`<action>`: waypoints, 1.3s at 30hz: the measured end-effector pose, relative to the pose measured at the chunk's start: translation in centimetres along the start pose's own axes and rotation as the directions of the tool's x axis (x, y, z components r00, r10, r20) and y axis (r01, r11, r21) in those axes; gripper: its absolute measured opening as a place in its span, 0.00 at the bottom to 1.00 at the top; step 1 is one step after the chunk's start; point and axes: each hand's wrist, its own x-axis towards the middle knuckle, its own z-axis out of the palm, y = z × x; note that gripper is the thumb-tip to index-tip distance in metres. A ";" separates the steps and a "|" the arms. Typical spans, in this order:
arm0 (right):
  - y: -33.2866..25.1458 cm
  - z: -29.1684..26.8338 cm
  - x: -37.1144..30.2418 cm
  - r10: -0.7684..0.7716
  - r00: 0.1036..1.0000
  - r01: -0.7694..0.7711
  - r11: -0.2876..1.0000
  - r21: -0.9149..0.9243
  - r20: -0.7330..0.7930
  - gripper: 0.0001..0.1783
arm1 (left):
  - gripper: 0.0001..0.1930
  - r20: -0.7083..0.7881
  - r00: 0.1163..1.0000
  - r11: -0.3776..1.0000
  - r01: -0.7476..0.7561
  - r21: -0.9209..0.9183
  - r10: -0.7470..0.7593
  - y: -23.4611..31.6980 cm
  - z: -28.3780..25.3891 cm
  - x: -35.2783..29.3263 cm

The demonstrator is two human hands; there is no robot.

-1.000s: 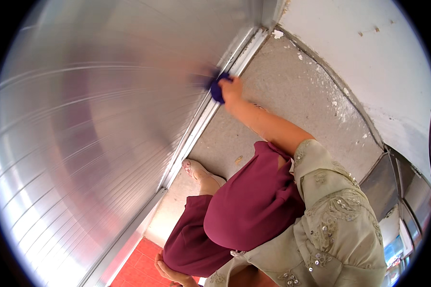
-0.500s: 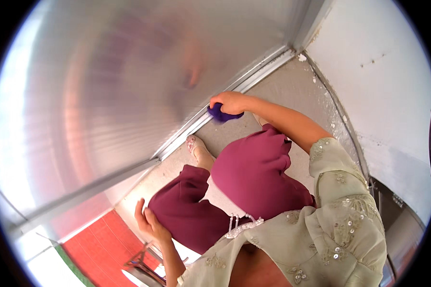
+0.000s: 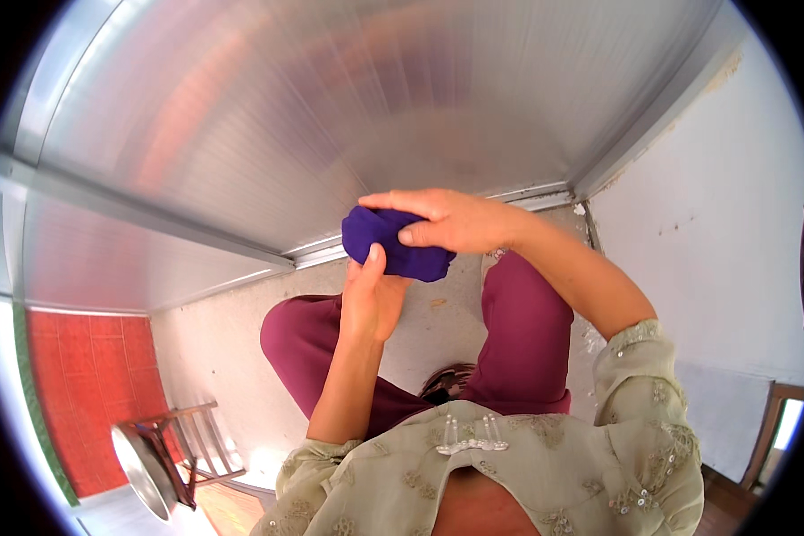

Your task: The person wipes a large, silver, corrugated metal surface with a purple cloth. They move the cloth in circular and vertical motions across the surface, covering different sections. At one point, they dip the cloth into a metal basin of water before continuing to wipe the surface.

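A bunched dark purple cloth [image 3: 393, 248] is held up between my two hands, in front of a grey translucent panel. My left hand [image 3: 372, 299] grips it from below, thumb across its near side and the fingers mostly hidden behind it. From the upper right my right hand [image 3: 447, 221] closes on the same cloth, fingers along the top edge and thumb pressed on its face. Both hands are above the floor between my bent knees.
The ribbed grey panel [image 3: 348, 116] rises ahead from a metal floor track [image 3: 322, 255]. At the right stands a white wall [image 3: 706, 241]. Lower left are a wooden stand [image 3: 201, 438] with a metal bowl [image 3: 145, 473], and red tiling [image 3: 98, 384].
My right hand has lifted the cloth away from the floor track. My left hand has come up from beside my knee and taken hold of the cloth too. My view has turned.
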 end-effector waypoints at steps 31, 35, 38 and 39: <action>4.3 4.9 -1.7 0.291 0.925 0.029 0.589 -0.808 0.245 0.18 | 0.16 -0.672 0.572 0.855 0.106 -0.507 -0.470 -12.5 -31.1 10.2; 4.0 4.9 -2.6 0.156 0.960 0.070 0.672 -0.737 0.233 0.17 | 0.11 -0.839 0.395 0.925 0.096 -0.367 -0.374 -9.5 -37.2 12.8; 3.3 4.6 -2.9 0.098 0.961 0.135 0.646 -0.751 0.257 0.17 | 0.07 -0.850 0.400 0.939 0.121 -0.323 -0.344 -6.6 -47.0 12.6; 3.3 4.2 -3.3 0.125 0.956 0.132 0.625 -0.769 0.266 0.18 | 0.08 -0.842 0.417 0.940 0.137 -0.313 -0.341 -6.7 -48.3 13.4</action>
